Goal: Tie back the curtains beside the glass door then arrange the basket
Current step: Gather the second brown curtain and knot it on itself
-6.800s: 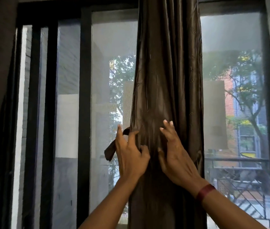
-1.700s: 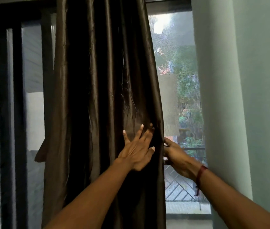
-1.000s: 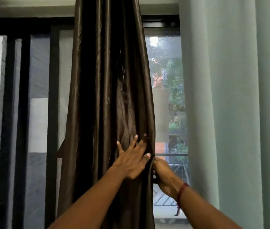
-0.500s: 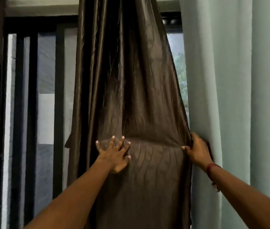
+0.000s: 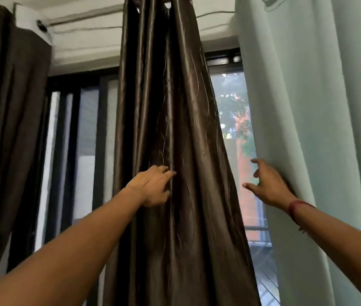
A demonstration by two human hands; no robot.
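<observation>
A shiny dark brown curtain (image 5: 175, 133) hangs from the rod in front of the glass door (image 5: 239, 151), gathered at the top and spreading wider lower down. My left hand (image 5: 153, 186) rests on its folds at mid height, fingers curled into a pleat. My right hand (image 5: 268, 184) is off the brown curtain, fingers spread, in the gap between it and the pale green curtain (image 5: 307, 129), its back against the green cloth. No basket is in view.
A second dark brown curtain (image 5: 9, 129) hangs at the far left. Black door frames (image 5: 69, 155) stand between the two brown curtains. A curtain rod (image 5: 86, 16) runs along the top under the white ceiling edge.
My right hand has let go of the brown curtain's right edge and moved right toward the green curtain. The brown curtain has fallen back narrower, showing the glass again. The view has tilted upward.
</observation>
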